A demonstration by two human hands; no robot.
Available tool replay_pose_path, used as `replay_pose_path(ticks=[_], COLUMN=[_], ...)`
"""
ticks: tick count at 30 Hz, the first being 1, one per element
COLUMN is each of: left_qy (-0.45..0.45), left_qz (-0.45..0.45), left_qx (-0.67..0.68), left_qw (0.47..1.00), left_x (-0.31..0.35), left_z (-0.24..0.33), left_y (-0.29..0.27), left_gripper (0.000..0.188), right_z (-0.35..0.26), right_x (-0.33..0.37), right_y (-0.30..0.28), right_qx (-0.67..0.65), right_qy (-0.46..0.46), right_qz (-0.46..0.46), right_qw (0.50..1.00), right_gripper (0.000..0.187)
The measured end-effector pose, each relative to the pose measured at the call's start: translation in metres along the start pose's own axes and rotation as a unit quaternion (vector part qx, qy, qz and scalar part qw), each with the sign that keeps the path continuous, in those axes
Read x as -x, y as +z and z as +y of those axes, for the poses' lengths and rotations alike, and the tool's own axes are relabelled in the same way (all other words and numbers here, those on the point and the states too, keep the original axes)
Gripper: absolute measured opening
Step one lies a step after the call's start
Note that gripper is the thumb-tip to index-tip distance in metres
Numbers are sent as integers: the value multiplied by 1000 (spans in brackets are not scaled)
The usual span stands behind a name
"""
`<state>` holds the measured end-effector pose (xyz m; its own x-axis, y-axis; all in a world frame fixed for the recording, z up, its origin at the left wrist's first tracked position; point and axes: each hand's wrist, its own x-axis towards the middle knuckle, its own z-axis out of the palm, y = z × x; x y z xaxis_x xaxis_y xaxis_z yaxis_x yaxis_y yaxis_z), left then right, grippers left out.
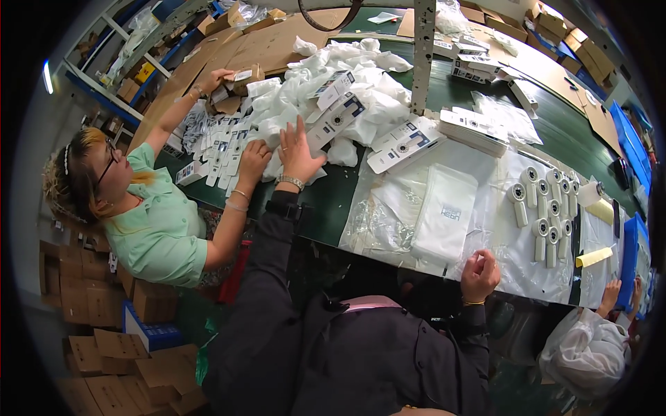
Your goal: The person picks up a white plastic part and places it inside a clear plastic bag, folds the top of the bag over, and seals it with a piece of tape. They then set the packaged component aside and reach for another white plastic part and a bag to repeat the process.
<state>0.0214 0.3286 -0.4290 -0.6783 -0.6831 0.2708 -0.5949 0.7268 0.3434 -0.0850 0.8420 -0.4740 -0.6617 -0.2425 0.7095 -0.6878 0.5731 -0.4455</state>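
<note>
My left hand (298, 154) is raised at the edge of a heap of white wrapped pouches (368, 66), its fingers stretched apart with nothing held. Just past its fingertips, a white printed box (336, 121) leans on the heap; I cannot tell whether they touch. My right hand (480, 276) rests at the table's front edge with its fingers curled; what they hold, if anything, is hidden. Beside it lies a stack of frosted plastic bags (444, 211). Farther right stand several pale handheld devices with round heads (553, 208).
At the left, a co-worker in a green shirt (156, 229) reaches over flat cartons (225, 142) and a brown box (246, 78). A stack of white boxes (475, 130) lies behind the bags. A metal post (422, 55) rises from the table. Another person's hand (609, 297) shows far right.
</note>
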Motion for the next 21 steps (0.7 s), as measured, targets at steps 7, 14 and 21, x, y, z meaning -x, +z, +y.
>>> replay_pose_path(ticks=[7, 14, 21], left_qy=[36, 26, -31], left_qz=[2, 23, -31], left_qx=[-9, 61, -8], left_qw=[999, 998, 999], left_x=[33, 45, 44], left_z=[11, 40, 37], left_y=[0, -3, -6], left_gripper=[125, 127, 123], right_z=[-5, 2, -1], right_x=[1, 6, 8], right_y=[1, 2, 3], right_qx=[-10, -15, -9], right_qy=[5, 2, 4], right_qz=[1, 9, 21], right_qw=[1000, 1000, 1000], right_gripper=[15, 15, 16])
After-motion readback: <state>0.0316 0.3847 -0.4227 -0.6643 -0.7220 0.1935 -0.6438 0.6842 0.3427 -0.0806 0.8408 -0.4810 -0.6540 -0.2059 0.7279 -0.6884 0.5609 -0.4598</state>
